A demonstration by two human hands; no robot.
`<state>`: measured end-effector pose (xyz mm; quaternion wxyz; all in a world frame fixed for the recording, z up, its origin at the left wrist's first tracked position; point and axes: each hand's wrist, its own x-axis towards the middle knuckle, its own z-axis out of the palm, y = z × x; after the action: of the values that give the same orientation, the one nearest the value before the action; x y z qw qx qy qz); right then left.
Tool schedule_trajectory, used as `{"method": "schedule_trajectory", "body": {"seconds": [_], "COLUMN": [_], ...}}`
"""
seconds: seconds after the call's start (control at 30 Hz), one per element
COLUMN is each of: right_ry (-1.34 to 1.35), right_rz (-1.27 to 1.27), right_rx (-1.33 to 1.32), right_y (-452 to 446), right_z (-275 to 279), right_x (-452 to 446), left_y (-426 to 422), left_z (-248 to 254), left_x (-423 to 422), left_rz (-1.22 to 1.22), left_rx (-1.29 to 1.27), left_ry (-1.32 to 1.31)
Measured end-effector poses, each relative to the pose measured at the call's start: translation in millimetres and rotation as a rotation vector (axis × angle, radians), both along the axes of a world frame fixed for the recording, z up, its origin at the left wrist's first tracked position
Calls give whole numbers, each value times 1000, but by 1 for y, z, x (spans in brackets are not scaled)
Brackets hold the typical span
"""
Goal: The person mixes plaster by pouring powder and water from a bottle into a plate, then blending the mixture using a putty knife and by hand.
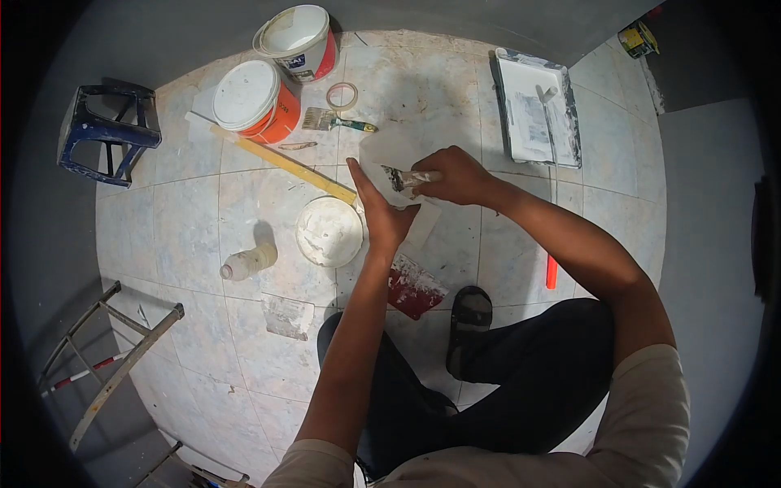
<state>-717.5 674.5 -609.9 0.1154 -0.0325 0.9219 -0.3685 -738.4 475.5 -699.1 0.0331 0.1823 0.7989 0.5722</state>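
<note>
My left hand [384, 210] is wrapped around the side of a pale, whitish container [381, 148], its fingers pointing away from me. My right hand [457, 176] is closed on the light handle of a smeared putty knife [403, 178]. The dark blade end sits against or inside the container; I cannot tell which. Just left of my left wrist stands a round white tub [329, 232]. Below that wrist, a dark red plate [416, 287] smeared with white lies on the tiles. The container's inside is mostly hidden.
Two paint buckets [244, 96], a tape roll [342, 96], a paintbrush [338, 121] and a yellow straightedge [285, 159] lie ahead. A paint tray [533, 122] with a roller [550, 102] is at right. Left are a bottle [248, 262], a blue stool [110, 134] and a ladder [126, 370].
</note>
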Motion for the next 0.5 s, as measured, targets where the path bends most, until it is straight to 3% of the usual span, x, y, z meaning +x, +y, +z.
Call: {"method": "schedule_trajectory", "body": {"seconds": [0.2,0.5], "right_ry": [-66,-121], "right_rz": [-98,-251], "right_rx": [-249,-372], "right_y": [16,44], "right_z": [-7,-17], "right_x": [12,23], "left_y": [-4,-15], "left_z": [-2,10], "left_x": [-5,-9], "left_rz": [-11,-117], "left_rx": [4,100], "left_ry": [-6,-167]}}
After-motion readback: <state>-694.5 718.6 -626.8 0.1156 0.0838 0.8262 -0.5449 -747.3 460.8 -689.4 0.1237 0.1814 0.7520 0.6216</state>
